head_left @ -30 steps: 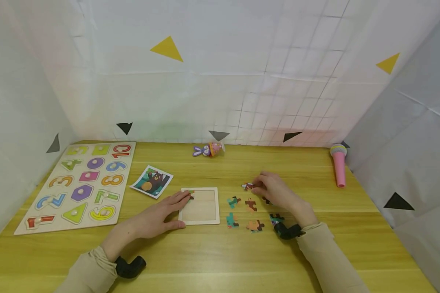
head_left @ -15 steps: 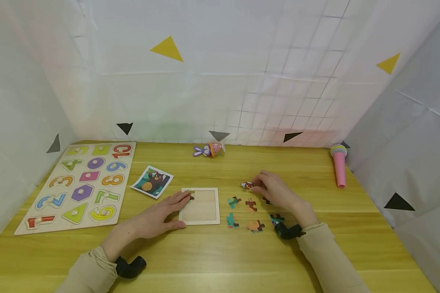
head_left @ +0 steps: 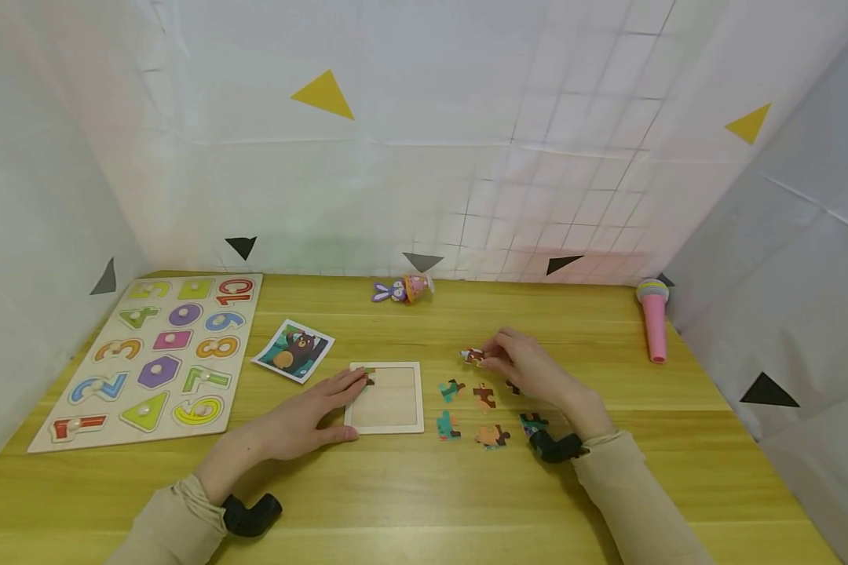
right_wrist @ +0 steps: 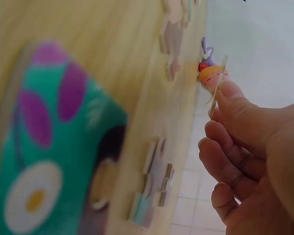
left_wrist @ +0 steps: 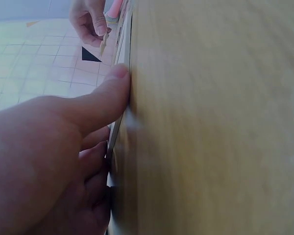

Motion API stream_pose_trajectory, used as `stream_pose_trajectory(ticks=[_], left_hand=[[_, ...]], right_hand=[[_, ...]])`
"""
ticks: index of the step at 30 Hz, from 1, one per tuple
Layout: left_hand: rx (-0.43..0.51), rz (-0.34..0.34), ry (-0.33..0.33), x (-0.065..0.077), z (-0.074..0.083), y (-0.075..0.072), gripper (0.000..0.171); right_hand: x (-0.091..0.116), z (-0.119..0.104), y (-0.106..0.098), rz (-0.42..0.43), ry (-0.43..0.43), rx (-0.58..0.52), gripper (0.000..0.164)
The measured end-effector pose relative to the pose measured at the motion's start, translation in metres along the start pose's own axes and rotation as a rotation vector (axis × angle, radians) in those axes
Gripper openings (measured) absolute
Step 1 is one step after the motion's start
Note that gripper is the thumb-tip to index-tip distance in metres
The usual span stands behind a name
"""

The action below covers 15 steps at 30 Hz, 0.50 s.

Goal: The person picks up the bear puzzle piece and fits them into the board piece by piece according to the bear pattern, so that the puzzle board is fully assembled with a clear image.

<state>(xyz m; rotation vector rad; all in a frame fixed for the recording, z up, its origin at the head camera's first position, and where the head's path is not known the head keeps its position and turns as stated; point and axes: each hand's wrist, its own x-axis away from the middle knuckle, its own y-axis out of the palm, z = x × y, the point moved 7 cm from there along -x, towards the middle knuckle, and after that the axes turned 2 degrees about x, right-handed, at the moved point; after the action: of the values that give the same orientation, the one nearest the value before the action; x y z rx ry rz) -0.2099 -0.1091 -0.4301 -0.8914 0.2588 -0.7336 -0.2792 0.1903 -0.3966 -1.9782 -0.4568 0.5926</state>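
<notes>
My right hand (head_left: 530, 369) pinches a brown jigsaw puzzle piece (head_left: 473, 357) between thumb and fingertips, above the other loose pieces. In the right wrist view the held piece (right_wrist: 217, 93) is seen edge-on, raised off the table. My left hand (head_left: 297, 424) rests on the left side of a square wooden puzzle tray (head_left: 420, 400), fingers extended over its upper left corner and the thumb at the lower left. A puzzle piece (head_left: 371, 377) lies in that corner, partly hidden by the fingers. From the left wrist, the thumb (left_wrist: 115, 83) touches the tray's edge.
Loose pieces lie in rows right of the tray, among them an orange one (head_left: 492, 435) and a teal one (head_left: 448, 425). A bear picture card (head_left: 293, 351), a number board (head_left: 254, 314), a bunny toy (head_left: 403, 289) and a pink toy microphone (head_left: 654, 322) stand around.
My right hand has shifted slightly left and up with the puzzle piece, which has tilted a little. The left hand stays on the tray.
</notes>
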Motion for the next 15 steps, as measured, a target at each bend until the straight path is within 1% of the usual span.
stream_pose_trajectory(ticks=[3, 8, 15], left_hand=[[-0.001, 0.001, 0.000, 0.000, 0.000, 0.000, 0.076], [-0.006, 0.004, 0.001, 0.000, -0.001, 0.000, 0.076], [-0.008, 0.006, 0.006, 0.000, 0.000, 0.000, 0.076]], right_hand=[[-0.001, -0.007, -0.002, 0.001, -0.007, -0.005, 0.015], [-0.004, -0.020, -0.005, 0.010, -0.042, -0.002, 0.015], [-0.007, -0.035, -0.006, 0.031, -0.088, 0.027, 0.016]])
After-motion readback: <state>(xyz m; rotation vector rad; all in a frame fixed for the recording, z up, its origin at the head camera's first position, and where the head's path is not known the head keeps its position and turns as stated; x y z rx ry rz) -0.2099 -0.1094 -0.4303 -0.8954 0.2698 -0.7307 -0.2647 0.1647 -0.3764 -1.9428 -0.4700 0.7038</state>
